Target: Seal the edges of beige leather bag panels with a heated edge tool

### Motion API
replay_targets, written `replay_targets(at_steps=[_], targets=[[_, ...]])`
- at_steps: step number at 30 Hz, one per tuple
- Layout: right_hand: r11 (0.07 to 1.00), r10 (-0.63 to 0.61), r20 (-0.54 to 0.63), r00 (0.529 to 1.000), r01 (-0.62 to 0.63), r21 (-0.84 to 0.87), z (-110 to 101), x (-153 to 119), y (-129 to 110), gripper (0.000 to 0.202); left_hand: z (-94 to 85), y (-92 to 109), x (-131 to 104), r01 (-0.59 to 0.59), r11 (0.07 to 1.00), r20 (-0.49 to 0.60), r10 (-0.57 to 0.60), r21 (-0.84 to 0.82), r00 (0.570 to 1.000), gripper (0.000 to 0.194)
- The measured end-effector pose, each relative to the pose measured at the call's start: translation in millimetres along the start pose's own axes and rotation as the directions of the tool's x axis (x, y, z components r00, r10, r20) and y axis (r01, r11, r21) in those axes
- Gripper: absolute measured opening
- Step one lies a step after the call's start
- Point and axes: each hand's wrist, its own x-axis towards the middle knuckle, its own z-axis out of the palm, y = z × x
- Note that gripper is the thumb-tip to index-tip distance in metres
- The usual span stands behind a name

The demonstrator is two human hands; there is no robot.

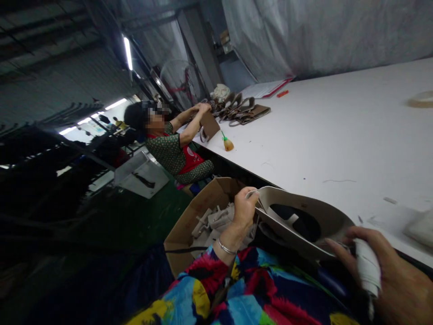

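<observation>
A beige bag (307,203) with a dark opening inside lies tilted across my lap, against the table's edge. My left hand (244,207) is closed on the bag's far left end, and a thin pale loop shows at its fingertips. My right hand (395,275) is at the bag's right end, thumb and fingers by its rim. In that hand is a tool with a white-wrapped handle (367,266); its working end is not clear. Left of my lap stands a cardboard box (184,230) with several pale pieces (216,219) in it.
The white table (331,131) runs along my right. On it are a bottle with a green nozzle (228,143), brown bags (255,113), an orange object (283,94) and a tape roll (421,99). A co-worker (169,144) sits ahead, holding a brown piece.
</observation>
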Motion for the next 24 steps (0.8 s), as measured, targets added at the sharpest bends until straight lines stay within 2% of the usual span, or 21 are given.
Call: replay_targets(at_steps=[2, 4, 10, 17, 22, 24], targets=[[0.998, 0.057, 0.067, 0.996, -0.059, 0.029, 3, -2, 2, 0.07, -1.0, -4, -9, -0.036, 0.998, 0.031, 0.034, 0.058, 0.999, 0.012], [0.996, 0.058, 0.121, 0.991, -0.066, 0.063, 11, -4, 0, 0.073, -1.2, -7, -13, -0.064, 0.99, 0.036, 0.06, 0.123, 0.998, 0.011], [0.997, -0.05, 0.091, 0.995, 0.044, 0.067, 32, -9, 3, 0.051, -3.5, -10, -11, -0.118, 0.96, 0.064, 0.105, 0.252, 0.992, 0.011], [0.987, -0.147, 0.103, 0.984, 0.14, 0.077, 46, -10, 21, 0.042, -6.5, -13, -11, -0.132, 0.949, 0.092, 0.11, 0.286, 0.99, 0.009], [0.977, -0.181, 0.203, 0.962, 0.153, 0.147, 43, -2, 23, 0.036, -5.0, -16, -10, -0.121, 0.953, 0.063, 0.108, 0.277, 0.992, 0.009], [0.977, -0.174, 0.184, 0.967, 0.147, 0.152, 42, -2, 20, 0.036, -4.2, -16, -9, -0.11, 0.956, 0.048, 0.101, 0.272, 0.994, 0.009]])
